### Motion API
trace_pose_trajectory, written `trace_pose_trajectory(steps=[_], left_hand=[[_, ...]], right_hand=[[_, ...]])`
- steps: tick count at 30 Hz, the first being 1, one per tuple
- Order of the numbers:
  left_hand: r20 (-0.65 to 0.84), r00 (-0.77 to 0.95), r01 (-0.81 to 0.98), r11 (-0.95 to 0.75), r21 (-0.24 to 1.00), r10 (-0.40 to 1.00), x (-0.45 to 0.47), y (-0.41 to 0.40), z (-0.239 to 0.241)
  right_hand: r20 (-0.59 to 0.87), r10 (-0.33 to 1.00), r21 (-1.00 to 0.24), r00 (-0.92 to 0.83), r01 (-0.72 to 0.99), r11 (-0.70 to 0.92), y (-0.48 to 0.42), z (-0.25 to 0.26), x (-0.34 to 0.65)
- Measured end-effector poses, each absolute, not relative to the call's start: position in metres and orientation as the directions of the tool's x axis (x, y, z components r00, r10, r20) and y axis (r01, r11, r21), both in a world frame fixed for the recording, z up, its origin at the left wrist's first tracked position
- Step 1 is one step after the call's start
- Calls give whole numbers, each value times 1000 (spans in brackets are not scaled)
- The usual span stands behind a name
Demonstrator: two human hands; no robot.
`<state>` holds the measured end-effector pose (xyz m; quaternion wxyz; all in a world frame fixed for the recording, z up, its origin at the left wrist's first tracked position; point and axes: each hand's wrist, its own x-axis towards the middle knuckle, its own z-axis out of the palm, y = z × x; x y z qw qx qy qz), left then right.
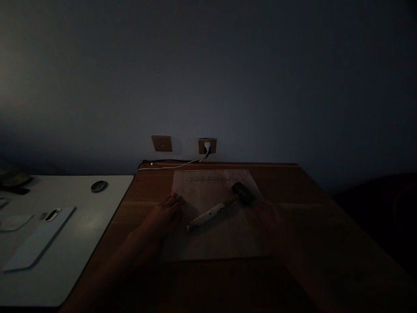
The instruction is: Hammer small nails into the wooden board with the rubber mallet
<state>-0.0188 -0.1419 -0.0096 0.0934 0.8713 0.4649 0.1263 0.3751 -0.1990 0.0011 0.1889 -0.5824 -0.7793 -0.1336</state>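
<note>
Light was poor. A pale board [228, 243] lay on a wooden table [312, 217], with a hammer [213, 212] resting aslant on it between the two hands, handle end toward the left hand [171, 212], dark head toward the right hand [267, 213]. The left hand lay at the board's left edge, fingers bent; whether they gripped the edge could not be made out. The right hand was near the hammer head, very dim; finger spread, and any contact or hold, could not be judged.

Along the board's far side ran a row of small nail-like pieces [215, 178]. The hammer lay on the near side of this row, its head close to the row's right end.

Behind the board, a pale cable [176, 166] crossed the table's rear left part to a white plug [207, 146] in a wall socket [213, 147]; a second wall plate [162, 143] sat to its left. On an adjoining white table [81, 248] at left: a dark round object [99, 186] and a flat pale device [39, 243] with an oval display.
</note>
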Motion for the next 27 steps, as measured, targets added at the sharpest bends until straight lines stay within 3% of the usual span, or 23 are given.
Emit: trace_pose_trajectory(steps=[5, 8, 10, 13, 16, 22, 27], left_hand=[[-4, 496, 850, -485, 207, 868, -10, -134, 17], [-95, 413, 908, -400, 125, 906, 6, -113, 44], [-68, 419, 902, -407, 141, 905, 22, -90, 59], [108, 440, 859, -453, 239, 892, 47, -50, 65], [82, 466, 837, -470, 282, 881, 62, -18, 55], [-14, 481, 840, -456, 292, 877, 60, -8, 36], [-11, 502, 826, -475, 303, 865, 44, -11, 38]], right_hand=[[332, 746, 115, -578, 809, 576, -161, 12, 320], [252, 718, 104, -649, 756, 646, -151, 15, 310], [238, 716, 76, -656, 748, 660, -148, 16, 313], [223, 711, 105, -667, 741, 663, -148, 15, 327], [223, 716, 120, -662, 748, 653, -148, 6, 350], [261, 717, 30, -647, 748, 663, -153, -8, 382], [314, 772, -168, -552, 768, 618, -129, 42, 371]])
